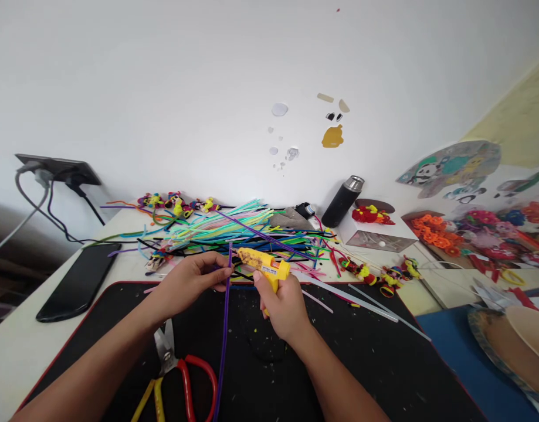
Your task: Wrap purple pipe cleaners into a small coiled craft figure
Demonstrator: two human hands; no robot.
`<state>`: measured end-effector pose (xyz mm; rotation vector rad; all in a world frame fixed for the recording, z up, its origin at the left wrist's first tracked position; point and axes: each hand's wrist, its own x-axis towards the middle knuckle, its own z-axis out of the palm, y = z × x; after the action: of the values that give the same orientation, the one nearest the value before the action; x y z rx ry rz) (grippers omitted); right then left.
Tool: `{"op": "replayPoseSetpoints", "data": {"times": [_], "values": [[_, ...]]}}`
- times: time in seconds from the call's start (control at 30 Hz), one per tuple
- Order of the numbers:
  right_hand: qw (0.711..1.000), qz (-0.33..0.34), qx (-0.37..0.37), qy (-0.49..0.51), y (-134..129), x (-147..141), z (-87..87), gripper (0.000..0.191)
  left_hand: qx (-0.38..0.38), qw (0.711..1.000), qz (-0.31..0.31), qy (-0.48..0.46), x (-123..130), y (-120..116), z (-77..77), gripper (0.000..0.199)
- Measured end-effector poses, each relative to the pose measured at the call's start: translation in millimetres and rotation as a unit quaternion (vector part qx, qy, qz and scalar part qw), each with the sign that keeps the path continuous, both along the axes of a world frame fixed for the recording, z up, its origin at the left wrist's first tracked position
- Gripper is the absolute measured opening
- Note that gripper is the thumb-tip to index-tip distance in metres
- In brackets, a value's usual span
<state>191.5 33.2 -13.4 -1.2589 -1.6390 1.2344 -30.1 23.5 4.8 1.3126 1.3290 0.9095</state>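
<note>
Pinched in my left hand (201, 274) is a long purple pipe cleaner (226, 334), hanging down over the black mat with its upper end pointing up. My right hand (283, 302) is wrapped round the grip of a yellow hot glue gun (257, 258), stained brown near the front. The gun's nozzle points left and is close to the pipe cleaner's upper end; whether they touch I cannot tell. A clear glue stick (352, 298) extends right from behind the gun. Below my left hand lie red-handled scissors (192, 381) and a yellow-handled tool (150, 401).
Behind my hands lies a heap of coloured pipe cleaners (220, 225). Small pipe-cleaner figures (390, 278) sit at right. A black phone (80, 284) is at left, below a power strip (58, 169) with cables. A black flask (342, 202) stands beside a white box (377, 233).
</note>
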Motion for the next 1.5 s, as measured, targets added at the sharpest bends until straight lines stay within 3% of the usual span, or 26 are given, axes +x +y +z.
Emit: {"op": "replayPoseSetpoints", "data": {"times": [1.5], "values": [[0.999,-0.020,0.008,-0.033,0.1,2.1,-3.1,0.058,0.005,1.000,-0.006,0.002,-3.5,0.4,-6.1,0.045]]}}
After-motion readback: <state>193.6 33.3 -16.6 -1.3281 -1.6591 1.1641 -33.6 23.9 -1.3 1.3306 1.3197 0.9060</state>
